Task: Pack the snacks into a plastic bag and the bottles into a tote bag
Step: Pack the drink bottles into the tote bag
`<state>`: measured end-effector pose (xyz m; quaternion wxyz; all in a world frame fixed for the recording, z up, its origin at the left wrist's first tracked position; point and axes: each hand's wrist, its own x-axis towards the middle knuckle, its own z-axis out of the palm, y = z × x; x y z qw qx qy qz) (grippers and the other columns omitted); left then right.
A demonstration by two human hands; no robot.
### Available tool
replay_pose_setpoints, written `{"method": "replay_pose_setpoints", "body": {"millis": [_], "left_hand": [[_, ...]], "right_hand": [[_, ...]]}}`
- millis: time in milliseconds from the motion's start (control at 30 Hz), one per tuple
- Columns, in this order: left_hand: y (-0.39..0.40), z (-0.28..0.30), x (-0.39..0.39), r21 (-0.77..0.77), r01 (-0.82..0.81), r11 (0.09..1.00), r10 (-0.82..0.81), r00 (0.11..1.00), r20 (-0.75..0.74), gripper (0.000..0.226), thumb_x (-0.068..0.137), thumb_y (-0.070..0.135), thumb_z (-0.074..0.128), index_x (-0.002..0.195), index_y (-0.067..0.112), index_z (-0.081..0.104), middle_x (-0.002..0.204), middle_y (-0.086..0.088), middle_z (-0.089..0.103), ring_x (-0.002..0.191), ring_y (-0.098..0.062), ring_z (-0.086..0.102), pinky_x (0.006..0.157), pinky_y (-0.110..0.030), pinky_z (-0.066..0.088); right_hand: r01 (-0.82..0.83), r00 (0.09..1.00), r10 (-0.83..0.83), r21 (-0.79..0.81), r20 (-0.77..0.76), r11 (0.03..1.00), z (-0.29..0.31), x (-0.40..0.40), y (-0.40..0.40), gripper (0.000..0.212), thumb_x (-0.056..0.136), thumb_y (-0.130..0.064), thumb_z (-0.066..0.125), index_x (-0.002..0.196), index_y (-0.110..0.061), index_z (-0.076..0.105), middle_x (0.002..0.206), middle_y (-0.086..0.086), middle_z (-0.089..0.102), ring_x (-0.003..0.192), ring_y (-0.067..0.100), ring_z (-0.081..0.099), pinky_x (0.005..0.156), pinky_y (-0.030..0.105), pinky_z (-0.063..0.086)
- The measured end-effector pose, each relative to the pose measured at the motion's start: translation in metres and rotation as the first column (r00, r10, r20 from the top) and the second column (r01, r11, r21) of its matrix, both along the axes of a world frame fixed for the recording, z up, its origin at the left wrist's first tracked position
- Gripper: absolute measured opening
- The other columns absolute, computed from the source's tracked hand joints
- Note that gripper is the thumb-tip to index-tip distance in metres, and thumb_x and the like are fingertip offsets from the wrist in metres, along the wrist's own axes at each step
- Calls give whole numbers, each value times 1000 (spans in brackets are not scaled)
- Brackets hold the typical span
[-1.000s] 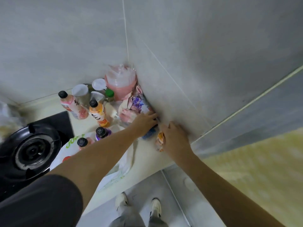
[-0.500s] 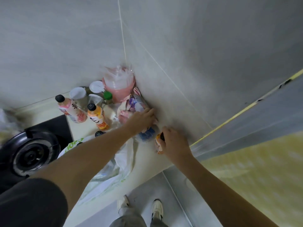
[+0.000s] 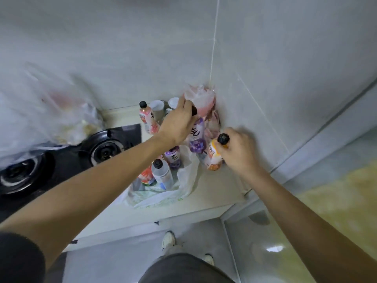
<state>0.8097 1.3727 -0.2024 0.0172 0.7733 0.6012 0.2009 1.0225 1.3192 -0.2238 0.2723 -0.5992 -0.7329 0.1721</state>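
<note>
Purple bottle [image 3: 196,133] with a black cap hangs tilted in the left hand [image 3: 179,123]. Orange bottle [image 3: 214,156], black cap too, sits gripped in the right hand [image 3: 238,152] near the wall. White bag [image 3: 163,193] lies open on the counter with several bottles standing in it. Pink bottle [image 3: 148,120] stands upright behind.

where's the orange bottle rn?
Head view, right of centre: the orange bottle is gripped by the right hand, beside the purple bottle near the wall corner.
</note>
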Motion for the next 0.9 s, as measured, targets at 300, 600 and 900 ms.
{"method": "replay_pose_setpoints", "body": {"millis": [300,600,900], "left_hand": [[-99,26,-37,12,-231,973,229,971,61,42,102,44,54,112,4,50,111,-14,53,81,-35,58,61,-37,35],[-136,-10,-25,-122,-272,954,276,961,16,40,100,40,59,105,1,48,120,-21,52,75,-39,57,58,-46,44],[-141,-51,-26,-256,-298,919,309,951,1,38,99,40,60,110,5,49,111,-12,50,89,-32,58,63,-42,44]], "right_hand": [[-76,991,74,-16,-113,997,11,-31,11,23,76,-41,66,88,-21,67,82,0,70,78,27,66,68,43,56],[-141,985,135,-47,-108,989,-2,-65,18,18,84,-35,69,83,-21,59,77,-5,63,78,26,63,64,35,46],[-208,974,222,-198,52,958,-49,-71,20,20,82,-35,70,86,-16,64,86,5,69,86,28,64,68,39,52]]}}
